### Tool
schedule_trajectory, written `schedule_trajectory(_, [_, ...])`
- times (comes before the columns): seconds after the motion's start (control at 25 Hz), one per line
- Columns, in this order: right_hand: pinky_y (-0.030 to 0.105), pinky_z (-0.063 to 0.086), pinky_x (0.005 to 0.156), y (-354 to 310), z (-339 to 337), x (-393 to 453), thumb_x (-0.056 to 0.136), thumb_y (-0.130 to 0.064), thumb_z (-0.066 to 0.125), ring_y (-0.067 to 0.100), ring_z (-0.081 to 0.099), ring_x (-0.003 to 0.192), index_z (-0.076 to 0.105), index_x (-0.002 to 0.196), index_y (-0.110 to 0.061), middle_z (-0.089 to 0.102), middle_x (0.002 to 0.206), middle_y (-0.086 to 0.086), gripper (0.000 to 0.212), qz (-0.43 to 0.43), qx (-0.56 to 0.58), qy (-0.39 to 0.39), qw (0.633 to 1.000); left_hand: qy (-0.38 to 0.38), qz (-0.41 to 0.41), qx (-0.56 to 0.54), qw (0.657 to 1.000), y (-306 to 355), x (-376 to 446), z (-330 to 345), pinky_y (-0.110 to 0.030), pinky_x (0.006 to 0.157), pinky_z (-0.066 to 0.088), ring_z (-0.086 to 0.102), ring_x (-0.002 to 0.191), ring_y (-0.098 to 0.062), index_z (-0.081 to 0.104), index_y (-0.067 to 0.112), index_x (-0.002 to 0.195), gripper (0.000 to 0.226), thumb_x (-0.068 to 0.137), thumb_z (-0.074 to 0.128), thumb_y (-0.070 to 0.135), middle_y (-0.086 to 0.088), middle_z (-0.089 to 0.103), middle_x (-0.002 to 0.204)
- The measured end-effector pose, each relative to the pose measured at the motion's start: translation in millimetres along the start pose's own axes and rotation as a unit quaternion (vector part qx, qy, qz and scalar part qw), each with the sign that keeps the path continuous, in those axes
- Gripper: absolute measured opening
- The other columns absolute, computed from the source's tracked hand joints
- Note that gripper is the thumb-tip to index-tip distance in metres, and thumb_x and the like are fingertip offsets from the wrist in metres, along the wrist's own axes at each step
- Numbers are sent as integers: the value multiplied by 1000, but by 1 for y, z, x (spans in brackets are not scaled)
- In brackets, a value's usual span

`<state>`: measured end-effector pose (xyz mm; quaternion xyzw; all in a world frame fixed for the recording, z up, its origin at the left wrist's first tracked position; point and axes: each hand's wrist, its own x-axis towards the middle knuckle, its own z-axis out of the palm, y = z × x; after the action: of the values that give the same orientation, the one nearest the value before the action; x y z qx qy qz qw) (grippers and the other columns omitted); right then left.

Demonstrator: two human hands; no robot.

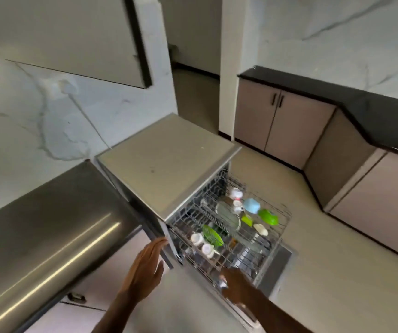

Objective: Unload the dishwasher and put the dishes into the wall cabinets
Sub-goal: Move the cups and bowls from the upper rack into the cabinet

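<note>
My left hand [148, 265] rests flat and empty on the dishwasher [166, 162] edge; my right hand [235, 284] grips the rack [265, 251] front at five o'clock; dishes remain loaded; next, I'd pick a cup [196, 239].

Left hand [146, 267] flat, fingers [158, 245] extended together; right hand [235, 286] reaching forward, fingers curled downward.

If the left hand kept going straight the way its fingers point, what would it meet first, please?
Most likely the dishwasher's front corner: the left hand is open, fingertips already at or touching that edge, though depth is unclear.
</note>
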<state>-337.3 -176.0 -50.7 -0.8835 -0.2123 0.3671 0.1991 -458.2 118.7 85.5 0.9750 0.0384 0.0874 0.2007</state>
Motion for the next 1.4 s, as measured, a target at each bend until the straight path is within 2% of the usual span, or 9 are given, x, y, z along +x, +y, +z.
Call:
schedule_trajectory(0.16, [34, 53, 92, 69, -20, -18, 76, -51, 46, 33, 69, 111, 52, 116, -42, 72, 116, 9, 41, 61, 42, 20, 997, -79, -28, -22, 996, 44, 49, 53, -35, 110, 48, 58, 131, -23, 46, 17, 146, 67, 84, 73, 9, -5, 56, 143])
schedule_trajectory(0.32, [32, 43, 107, 38, -73, -25, 88, -46, 61, 25, 58, 130, 62, 137, -18, 64, 137, 7, 57, 32, 62, 35, 997, -126, -76, 3, 989, 62, 100, 90, -36, 101, 56, 60, 125, -24, 36, 16, 148, 76, 84, 77, 15, -8, 52, 139])
schedule_trajectory(0.56, [32, 50, 103, 24, -95, 96, 90, -16, 74, 23, 60, 127, 61, 139, -22, 57, 144, 6, 51, 53, 124, 53, 989, -192, -170, 36, 966, -1, 185, 187, -37, 108, 49, 55, 130, -34, 44, 1, 147, 79, 80, 84, 16, -18, 54, 140])
schedule_trajectory(0.68, [38, 53, 106, 29, -74, 171, 84, 2, 73, 27, 59, 129, 59, 141, -21, 58, 144, 6, 63, 54, 99, 15, 993, -261, -189, 26, 946, -41, 207, 253, -31, 108, 42, 55, 129, -37, 49, -4, 143, 70, 81, 82, 5, -22, 55, 137])
schedule_trajectory(0.76, [43, 54, 104, 36, -55, 211, 82, 9, 70, 31, 58, 131, 52, 146, -20, 57, 146, 8, 73, 28, 61, -13, 998, -297, -172, 55, 938, -59, 212, 286, -33, 103, 51, 57, 127, -31, 44, 3, 146, 69, 88, 79, 18, -17, 54, 138])
schedule_trajectory(0.96, [46, 41, 117, 59, 6, 280, 78, 2, 80, 30, 48, 141, 50, 149, -18, 54, 152, 8, 80, -78, -39, -52, 995, -317, -196, 122, 920, -87, 222, 355, -32, 99, 54, 54, 126, -28, 47, 1, 140, 73, 85, 82, 35, -19, 53, 138])
schedule_trajectory(1.2, [48, 57, 97, 69, 41, 299, 65, -7, 92, 28, 66, 114, 66, 129, -31, 73, 127, -1, 73, -128, 3, 14, 992, -318, -247, 129, 906, -106, 226, 373, -34, 88, 59, 65, 113, -29, 46, 0, 138, 100, 67, 92, 54, -19, 56, 131])
schedule_trajectory(1.32, [54, 51, 107, 76, 22, 276, 75, -13, 86, 33, 53, 134, 58, 138, -25, 59, 146, 2, 70, -98, 18, 52, 994, -302, -224, 99, 921, -93, 231, 356, -37, 97, 59, 62, 118, -32, 46, -1, 140, 98, 72, 87, 56, -24, 49, 140])
schedule_trajectory(1.4, [50, 55, 103, 81, 0, 248, 77, -18, 85, 30, 51, 135, 56, 138, -23, 55, 146, 2, 68, -50, 64, 92, 992, -270, -196, 73, 940, -72, 232, 335, -38, 96, 59, 62, 116, -31, 48, 2, 137, 88, 75, 85, 54, -21, 50, 138])
